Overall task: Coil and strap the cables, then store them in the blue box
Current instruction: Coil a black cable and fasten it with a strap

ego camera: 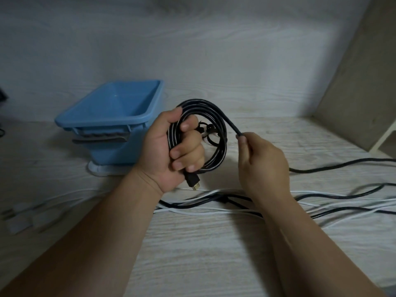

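Right of the blue box (102,119), my left hand (165,146) grips the coil (201,103); my right hand (263,163) pinches its tail (231,123) farther right.

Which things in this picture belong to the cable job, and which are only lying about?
For the job: black cable, coiled in the left hand, its run pinched by the right hand; loose cables on the table; blue box; grey straps hung on the box front.

Lying about: white pad under the box; blurred white pieces at the left, not identifiable.
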